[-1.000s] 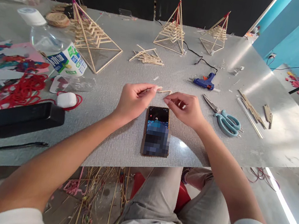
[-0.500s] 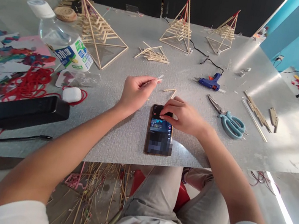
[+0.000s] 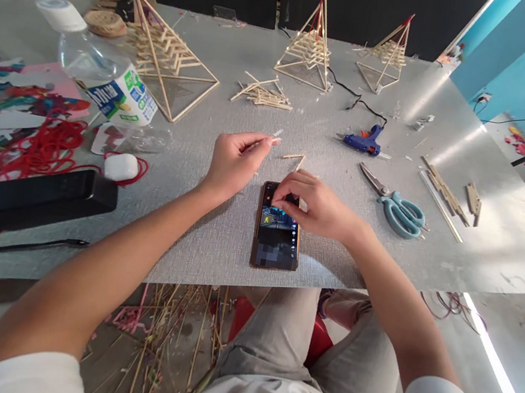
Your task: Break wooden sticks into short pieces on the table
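My left hand (image 3: 238, 162) is closed above the table, thumb and forefinger pinching a small whitish, see-through piece (image 3: 277, 134). Over the upper part of a phone (image 3: 275, 256) hovers my right hand (image 3: 315, 202), its fingers curled and the thumb meeting a fingertip. Whether anything is in that pinch cannot be made out. The phone lies flat with its screen lit, partly covered by the hand. Just beyond the right hand, short wooden sticks (image 3: 294, 157) lie at an angle to each other.
Stick pyramids (image 3: 306, 62) stand at the back, near a stick pile (image 3: 264, 94). To the right lie a blue glue gun (image 3: 364, 140), scissors (image 3: 404, 215) and loose strips (image 3: 446, 192). A bottle (image 3: 110, 78), red cord (image 3: 50, 145) and black box (image 3: 42, 195) occupy the left.
The whole view has shifted slightly, moving the table's things a little left. My right hand's fingertips sit slightly further left over the phone. The left hand keeps its pinch.
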A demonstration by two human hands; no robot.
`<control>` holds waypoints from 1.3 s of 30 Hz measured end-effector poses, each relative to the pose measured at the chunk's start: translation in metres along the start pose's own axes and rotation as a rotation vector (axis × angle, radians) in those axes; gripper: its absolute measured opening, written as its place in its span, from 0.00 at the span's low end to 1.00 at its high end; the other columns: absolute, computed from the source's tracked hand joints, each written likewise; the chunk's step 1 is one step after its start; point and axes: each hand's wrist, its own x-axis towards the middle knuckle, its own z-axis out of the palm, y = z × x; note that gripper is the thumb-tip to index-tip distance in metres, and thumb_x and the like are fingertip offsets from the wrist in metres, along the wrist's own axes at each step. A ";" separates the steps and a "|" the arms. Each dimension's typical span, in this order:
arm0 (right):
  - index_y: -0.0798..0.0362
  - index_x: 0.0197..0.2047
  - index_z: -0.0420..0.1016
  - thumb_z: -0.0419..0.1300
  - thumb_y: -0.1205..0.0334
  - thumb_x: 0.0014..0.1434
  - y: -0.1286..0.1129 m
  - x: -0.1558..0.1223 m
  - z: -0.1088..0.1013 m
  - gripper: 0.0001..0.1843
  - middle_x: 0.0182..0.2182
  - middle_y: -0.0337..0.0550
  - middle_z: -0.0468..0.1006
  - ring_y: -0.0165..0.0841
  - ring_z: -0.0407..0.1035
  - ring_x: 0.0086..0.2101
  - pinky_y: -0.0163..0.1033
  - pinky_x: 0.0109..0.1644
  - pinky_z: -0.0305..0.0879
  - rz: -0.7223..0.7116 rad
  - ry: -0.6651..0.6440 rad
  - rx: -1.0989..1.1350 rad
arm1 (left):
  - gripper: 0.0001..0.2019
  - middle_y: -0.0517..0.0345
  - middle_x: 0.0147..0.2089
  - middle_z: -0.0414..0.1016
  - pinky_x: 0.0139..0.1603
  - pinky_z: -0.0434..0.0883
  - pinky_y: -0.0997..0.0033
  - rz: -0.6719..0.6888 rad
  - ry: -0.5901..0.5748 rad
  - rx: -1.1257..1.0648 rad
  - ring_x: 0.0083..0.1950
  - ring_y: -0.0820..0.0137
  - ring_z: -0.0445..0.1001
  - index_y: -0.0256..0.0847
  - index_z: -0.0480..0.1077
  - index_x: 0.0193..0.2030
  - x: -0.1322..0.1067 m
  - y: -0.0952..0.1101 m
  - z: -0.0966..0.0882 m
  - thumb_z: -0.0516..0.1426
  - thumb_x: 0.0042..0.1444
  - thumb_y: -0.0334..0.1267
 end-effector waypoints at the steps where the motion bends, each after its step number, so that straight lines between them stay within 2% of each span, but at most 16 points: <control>1: 0.53 0.45 0.78 0.57 0.63 0.77 -0.010 0.002 0.003 0.09 0.42 0.48 0.83 0.37 0.74 0.44 0.45 0.54 0.70 -0.053 -0.006 0.042 | 0.12 0.66 0.21 0.54 0.26 0.53 0.69 -0.001 0.000 -0.006 0.25 0.74 0.51 0.42 0.88 0.39 0.000 0.000 0.000 0.65 0.61 0.46; 3: 0.54 0.48 0.79 0.56 0.65 0.78 -0.033 0.004 0.014 0.10 0.43 0.48 0.85 0.36 0.74 0.46 0.43 0.55 0.70 -0.172 -0.111 0.050 | 0.12 0.66 0.21 0.54 0.26 0.52 0.69 -0.002 -0.002 -0.013 0.24 0.74 0.51 0.43 0.88 0.38 0.000 0.001 -0.001 0.65 0.61 0.47; 7: 0.57 0.51 0.81 0.55 0.67 0.77 -0.067 0.005 0.046 0.12 0.44 0.47 0.85 0.38 0.73 0.44 0.44 0.46 0.66 -0.408 -0.270 -0.282 | 0.12 0.65 0.20 0.59 0.26 0.52 0.69 -0.007 -0.011 0.024 0.25 0.74 0.52 0.43 0.87 0.35 -0.001 0.002 -0.001 0.66 0.60 0.48; 10: 0.56 0.48 0.82 0.55 0.63 0.78 -0.076 0.006 0.050 0.14 0.41 0.45 0.85 0.37 0.73 0.42 0.43 0.44 0.64 -0.510 -0.241 -0.327 | 0.12 0.62 0.22 0.68 0.28 0.55 0.69 -0.001 -0.022 0.054 0.26 0.74 0.56 0.42 0.87 0.34 -0.002 0.001 0.000 0.68 0.57 0.48; 12: 0.53 0.46 0.82 0.55 0.60 0.79 -0.073 0.007 0.038 0.15 0.38 0.43 0.85 0.35 0.73 0.39 0.43 0.43 0.65 -0.523 -0.145 -0.304 | 0.12 0.60 0.24 0.73 0.29 0.58 0.69 0.004 -0.033 0.044 0.27 0.73 0.60 0.42 0.88 0.34 -0.003 0.000 0.001 0.68 0.56 0.48; 15: 0.51 0.45 0.82 0.55 0.58 0.79 -0.051 0.011 0.005 0.15 0.35 0.42 0.84 0.34 0.71 0.35 0.43 0.43 0.67 -0.364 0.080 -0.290 | 0.12 0.58 0.26 0.77 0.31 0.62 0.70 -0.007 -0.062 0.006 0.29 0.72 0.64 0.42 0.89 0.35 -0.005 -0.001 0.002 0.68 0.55 0.48; 17: 0.51 0.49 0.83 0.52 0.61 0.79 -0.025 0.012 -0.015 0.16 0.35 0.43 0.84 0.32 0.70 0.34 0.42 0.43 0.67 -0.028 0.334 -0.267 | 0.13 0.59 0.25 0.76 0.30 0.61 0.71 -0.040 -0.092 -0.018 0.28 0.73 0.63 0.42 0.89 0.37 -0.005 -0.001 0.004 0.68 0.55 0.49; 18: 0.51 0.51 0.83 0.53 0.59 0.79 -0.011 0.012 -0.020 0.17 0.34 0.42 0.83 0.31 0.70 0.32 0.41 0.42 0.67 0.104 0.421 -0.251 | 0.14 0.60 0.24 0.75 0.30 0.61 0.71 -0.057 -0.102 -0.027 0.27 0.73 0.63 0.42 0.89 0.37 -0.006 -0.002 0.004 0.69 0.54 0.49; 19: 0.51 0.53 0.84 0.54 0.57 0.79 0.003 0.011 -0.022 0.17 0.33 0.42 0.82 0.30 0.69 0.31 0.40 0.40 0.67 0.174 0.460 -0.226 | 0.14 0.60 0.24 0.74 0.30 0.60 0.71 -0.068 -0.111 -0.034 0.27 0.74 0.62 0.41 0.89 0.36 -0.006 -0.003 0.005 0.69 0.54 0.50; 22: 0.54 0.51 0.87 0.59 0.54 0.75 0.036 0.005 -0.013 0.16 0.35 0.45 0.85 0.30 0.70 0.30 0.38 0.38 0.67 0.211 0.447 -0.145 | 0.15 0.60 0.24 0.74 0.30 0.60 0.71 -0.054 -0.148 -0.053 0.27 0.75 0.62 0.39 0.88 0.35 -0.006 -0.006 0.008 0.69 0.55 0.51; 24: 0.53 0.48 0.88 0.60 0.55 0.74 0.045 0.003 0.000 0.16 0.34 0.45 0.86 0.31 0.71 0.31 0.38 0.37 0.67 0.223 0.449 -0.108 | 0.16 0.61 0.23 0.71 0.28 0.58 0.71 -0.025 -0.185 -0.057 0.26 0.75 0.60 0.39 0.88 0.35 -0.006 -0.007 0.009 0.67 0.57 0.51; 28: 0.52 0.44 0.88 0.61 0.54 0.73 0.042 0.004 0.011 0.15 0.33 0.44 0.87 0.30 0.74 0.31 0.37 0.36 0.68 0.255 0.508 -0.002 | 0.17 0.63 0.22 0.64 0.27 0.55 0.71 0.043 -0.219 -0.020 0.25 0.75 0.56 0.39 0.86 0.35 -0.009 -0.005 0.009 0.64 0.62 0.50; 34: 0.52 0.41 0.88 0.64 0.43 0.72 0.034 0.005 0.007 0.22 0.33 0.44 0.86 0.30 0.73 0.31 0.37 0.35 0.66 0.320 0.576 0.033 | 0.19 0.65 0.22 0.54 0.26 0.51 0.70 0.078 -0.269 0.041 0.25 0.75 0.52 0.39 0.81 0.32 -0.015 0.000 0.009 0.59 0.68 0.49; 39: 0.53 0.44 0.85 0.58 0.46 0.76 0.039 0.004 0.010 0.21 0.34 0.43 0.85 0.29 0.72 0.31 0.37 0.35 0.65 0.306 0.556 -0.008 | 0.19 0.64 0.23 0.56 0.27 0.51 0.70 0.156 -0.285 0.070 0.26 0.74 0.52 0.39 0.80 0.32 -0.018 0.001 0.010 0.58 0.70 0.48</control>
